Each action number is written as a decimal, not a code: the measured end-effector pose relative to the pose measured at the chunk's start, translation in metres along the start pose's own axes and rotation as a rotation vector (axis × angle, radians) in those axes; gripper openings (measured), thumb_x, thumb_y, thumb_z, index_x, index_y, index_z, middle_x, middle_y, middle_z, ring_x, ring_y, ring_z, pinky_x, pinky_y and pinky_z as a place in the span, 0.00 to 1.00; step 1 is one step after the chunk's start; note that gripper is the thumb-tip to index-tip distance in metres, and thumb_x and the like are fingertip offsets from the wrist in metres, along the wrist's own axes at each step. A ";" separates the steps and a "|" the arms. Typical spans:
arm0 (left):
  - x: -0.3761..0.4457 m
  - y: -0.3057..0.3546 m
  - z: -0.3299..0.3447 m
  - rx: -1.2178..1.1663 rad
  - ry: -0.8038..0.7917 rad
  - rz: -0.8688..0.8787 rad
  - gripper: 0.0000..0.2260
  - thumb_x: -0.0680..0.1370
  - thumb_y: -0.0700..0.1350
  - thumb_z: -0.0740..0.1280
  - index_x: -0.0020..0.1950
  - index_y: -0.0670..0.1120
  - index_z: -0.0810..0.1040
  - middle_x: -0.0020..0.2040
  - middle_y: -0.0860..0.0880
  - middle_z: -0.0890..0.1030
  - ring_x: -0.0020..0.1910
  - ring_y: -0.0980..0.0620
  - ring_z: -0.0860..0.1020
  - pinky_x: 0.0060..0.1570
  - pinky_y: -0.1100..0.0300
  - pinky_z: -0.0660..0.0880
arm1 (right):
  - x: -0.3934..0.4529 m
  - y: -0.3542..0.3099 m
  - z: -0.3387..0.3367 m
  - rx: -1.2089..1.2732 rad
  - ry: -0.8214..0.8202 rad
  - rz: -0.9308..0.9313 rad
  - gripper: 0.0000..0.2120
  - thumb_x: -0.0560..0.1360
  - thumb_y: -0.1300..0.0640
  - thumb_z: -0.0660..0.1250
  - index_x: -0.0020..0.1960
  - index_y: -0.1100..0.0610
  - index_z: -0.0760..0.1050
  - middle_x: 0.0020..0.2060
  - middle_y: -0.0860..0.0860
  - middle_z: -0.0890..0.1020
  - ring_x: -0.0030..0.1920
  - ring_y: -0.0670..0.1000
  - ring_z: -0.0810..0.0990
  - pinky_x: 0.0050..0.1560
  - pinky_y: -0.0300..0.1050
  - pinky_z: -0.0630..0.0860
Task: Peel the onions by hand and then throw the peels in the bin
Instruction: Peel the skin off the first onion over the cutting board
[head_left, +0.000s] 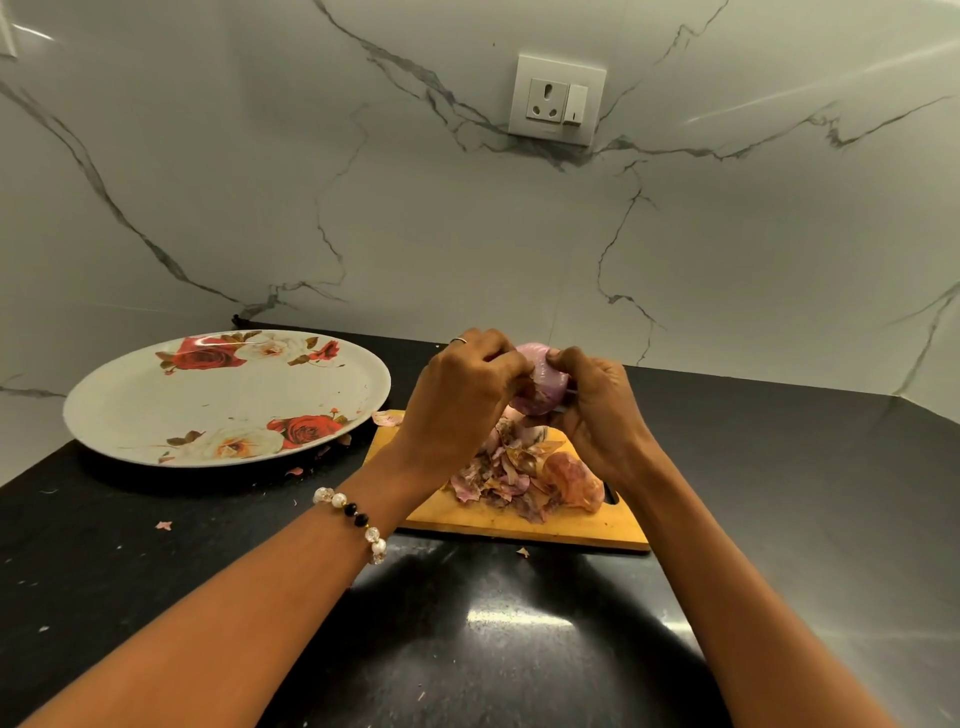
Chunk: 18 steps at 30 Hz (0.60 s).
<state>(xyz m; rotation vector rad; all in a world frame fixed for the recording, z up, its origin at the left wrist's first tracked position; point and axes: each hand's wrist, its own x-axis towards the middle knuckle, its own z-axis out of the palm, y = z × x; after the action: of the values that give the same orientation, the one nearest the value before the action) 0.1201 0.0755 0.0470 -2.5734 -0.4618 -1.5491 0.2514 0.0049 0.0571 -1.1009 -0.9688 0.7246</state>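
My left hand (462, 384) and right hand (597, 400) grip a half-stripped onion (537, 382), a heap of peels (519, 478) below them, binning yet to come.

A black polished worktop (519, 623) is seen beneath a white marble-veined wall (415, 208). A large round plate (156, 410), printed with red and white roses, is set toward the worktop's left edge, near the back. A wooden chopping board (571, 527) is laid beside it, toward the middle. A white socket with switch (557, 100) is fixed to the wall.
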 end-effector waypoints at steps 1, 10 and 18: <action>0.000 0.001 0.000 0.012 -0.001 0.003 0.09 0.67 0.36 0.77 0.45 0.37 0.83 0.40 0.41 0.81 0.37 0.44 0.80 0.37 0.55 0.81 | 0.000 0.000 0.000 -0.017 0.004 -0.012 0.11 0.81 0.61 0.59 0.45 0.63 0.77 0.40 0.56 0.82 0.38 0.54 0.83 0.37 0.48 0.83; -0.001 0.001 0.008 0.004 -0.038 -0.002 0.09 0.69 0.38 0.76 0.46 0.35 0.83 0.37 0.40 0.81 0.33 0.44 0.80 0.36 0.55 0.80 | 0.001 0.004 -0.001 -0.183 0.035 -0.076 0.14 0.81 0.61 0.59 0.40 0.60 0.79 0.38 0.55 0.81 0.36 0.51 0.82 0.37 0.50 0.83; 0.002 0.009 0.010 -0.108 -0.030 -0.092 0.08 0.71 0.36 0.74 0.49 0.38 0.82 0.43 0.42 0.83 0.39 0.47 0.82 0.42 0.62 0.77 | 0.003 -0.005 -0.007 0.150 0.168 0.099 0.08 0.79 0.58 0.60 0.51 0.62 0.73 0.47 0.62 0.78 0.42 0.58 0.81 0.45 0.55 0.79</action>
<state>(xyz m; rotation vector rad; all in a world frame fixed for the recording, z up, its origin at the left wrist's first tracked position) 0.1318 0.0698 0.0446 -2.6950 -0.5204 -1.6087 0.2594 0.0036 0.0621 -1.0650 -0.7097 0.7602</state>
